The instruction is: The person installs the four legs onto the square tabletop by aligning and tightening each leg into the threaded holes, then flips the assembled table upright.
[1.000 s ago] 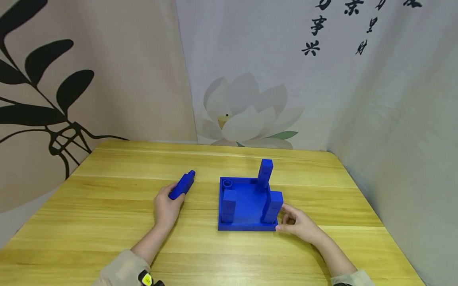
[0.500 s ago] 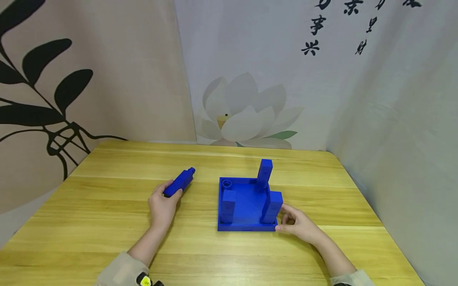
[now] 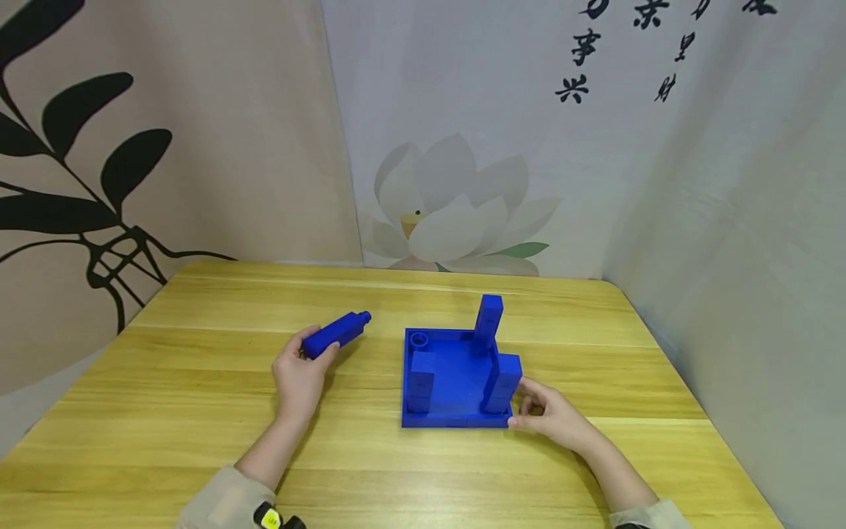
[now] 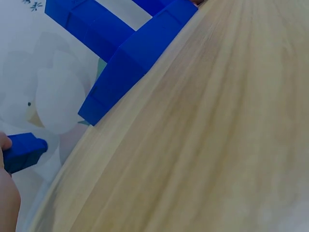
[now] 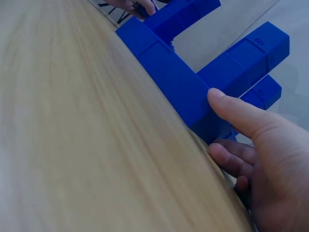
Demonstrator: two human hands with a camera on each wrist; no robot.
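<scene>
My left hand [image 3: 299,378] grips a blue square post [image 3: 335,334] between thumb and fingers. The post slants up to the right, a narrow round peg at its far end. To its right a blue square tray-like base [image 3: 456,421] lies on the table. Three upright blue posts stand at its corners: a front left post [image 3: 421,382], a front right post [image 3: 504,383] and a back right post [image 3: 489,319]. A round socket [image 3: 419,339] shows at the back left corner. My right hand [image 3: 551,415] pinches the base's front right corner, its thumb [image 5: 227,104] on the near side.
The wooden table [image 3: 357,470] reaches back to a printed cloth backdrop [image 3: 456,147] with a lotus and black characters. Another cloth wall [image 3: 740,257] runs along the right side.
The left hand has drawn slightly left, and the post in it has turned to lie flatter, its pegged end swinging right. Right hand and base stay in place.
</scene>
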